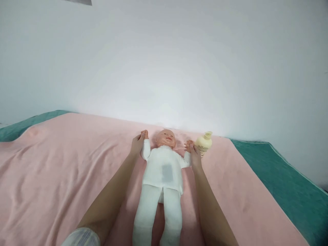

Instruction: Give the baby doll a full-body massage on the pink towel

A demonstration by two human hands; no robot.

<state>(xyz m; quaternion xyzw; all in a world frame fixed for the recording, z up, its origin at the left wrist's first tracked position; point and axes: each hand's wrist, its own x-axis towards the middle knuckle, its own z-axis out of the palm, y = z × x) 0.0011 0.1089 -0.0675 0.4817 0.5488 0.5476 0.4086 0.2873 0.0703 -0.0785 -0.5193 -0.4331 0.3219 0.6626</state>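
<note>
A baby doll in a white top and white trousers lies on its back in the middle, head toward the wall and both arms raised beside its head. My left hand is closed around the doll's hand on the left side. On the other side, my right hand grips the doll's other hand or wrist, and the doll's small fingers stick out above mine. A grey patch shows on the doll's top. Just beyond my right hand is a pale yellow pump bottle, partly covered by that hand.
A pink blanket with wrinkles on the left spreads under the doll. Green cloth shows at the right and at the far left. Behind the blanket rises a plain white wall.
</note>
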